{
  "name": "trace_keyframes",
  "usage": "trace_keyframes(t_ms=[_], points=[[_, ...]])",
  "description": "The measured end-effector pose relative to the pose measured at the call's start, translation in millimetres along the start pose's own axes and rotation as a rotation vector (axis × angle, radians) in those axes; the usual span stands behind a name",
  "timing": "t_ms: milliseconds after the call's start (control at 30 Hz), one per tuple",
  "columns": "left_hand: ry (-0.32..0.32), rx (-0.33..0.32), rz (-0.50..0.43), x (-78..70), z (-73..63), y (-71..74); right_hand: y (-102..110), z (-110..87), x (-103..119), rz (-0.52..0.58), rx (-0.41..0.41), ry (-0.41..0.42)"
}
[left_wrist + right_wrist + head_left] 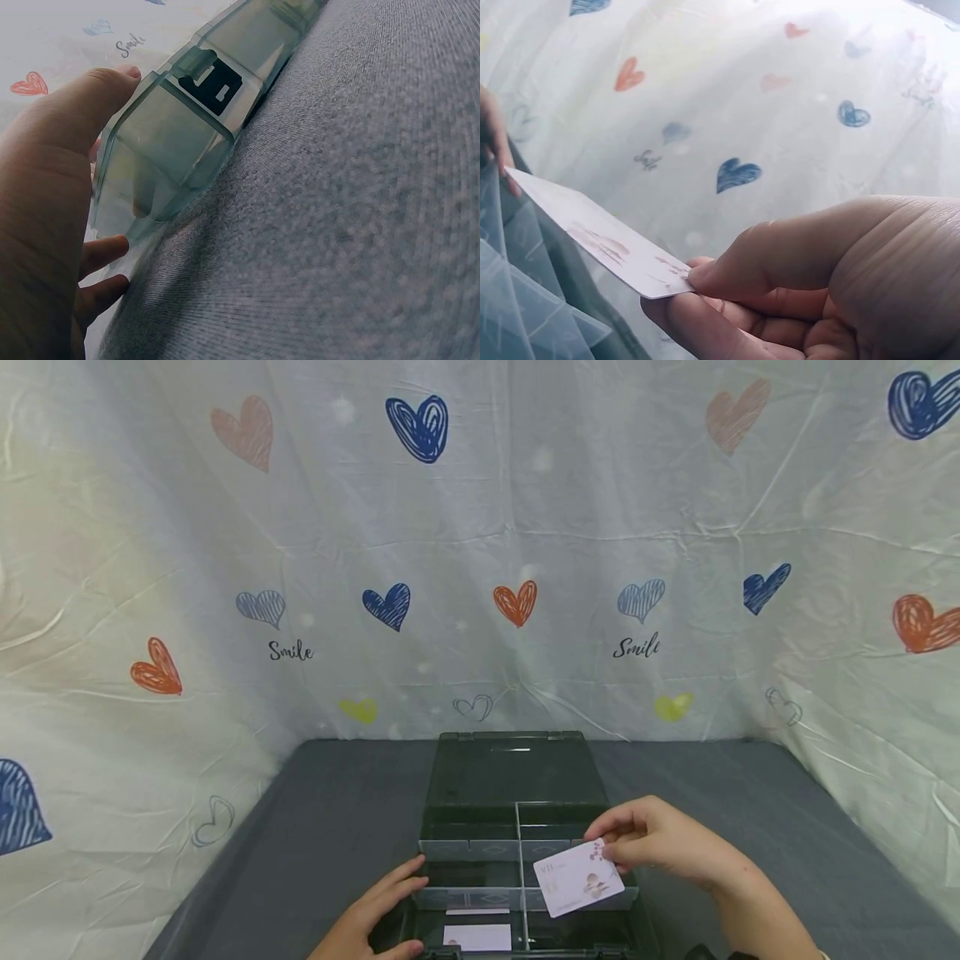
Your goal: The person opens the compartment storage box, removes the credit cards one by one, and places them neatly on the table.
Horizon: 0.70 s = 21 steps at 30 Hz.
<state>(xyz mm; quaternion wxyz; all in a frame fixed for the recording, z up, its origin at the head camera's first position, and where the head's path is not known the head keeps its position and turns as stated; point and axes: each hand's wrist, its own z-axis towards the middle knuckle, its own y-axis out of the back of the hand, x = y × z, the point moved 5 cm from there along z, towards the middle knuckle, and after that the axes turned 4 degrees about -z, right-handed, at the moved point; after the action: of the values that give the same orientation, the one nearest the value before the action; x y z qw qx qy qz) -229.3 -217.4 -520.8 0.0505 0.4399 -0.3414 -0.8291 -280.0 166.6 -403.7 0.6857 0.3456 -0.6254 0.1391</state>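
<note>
My right hand [652, 843] pinches a white card [577, 878] by its upper right corner, between thumb and fingers. The card has a pinkish print and is tilted over the right-hand compartments of a dark green see-through box [517, 768]. In the right wrist view, the card [600, 232] extends from my fingertips toward the box. My left hand [378, 906] rests at the box's front left corner, fingers along the left rim and thumb by the front edge. Another white card [477, 937] lies in the front left compartment.
The box's lid stands raised at the back, and clear dividers [468, 897] split the inside into several compartments. A black latch [214, 82] shows on the box's front. Grey cloth [352, 810] covers the table. A white curtain [480, 510] with printed hearts hangs around it.
</note>
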Motion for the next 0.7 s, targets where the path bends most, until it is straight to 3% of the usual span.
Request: trace_keyframes(t_ms=[700], points=[[-0.006,0.010,-0.009,1.0,0.6,0.6,40.7,-24.5,8.4,-0.020,-0.081,0.024]])
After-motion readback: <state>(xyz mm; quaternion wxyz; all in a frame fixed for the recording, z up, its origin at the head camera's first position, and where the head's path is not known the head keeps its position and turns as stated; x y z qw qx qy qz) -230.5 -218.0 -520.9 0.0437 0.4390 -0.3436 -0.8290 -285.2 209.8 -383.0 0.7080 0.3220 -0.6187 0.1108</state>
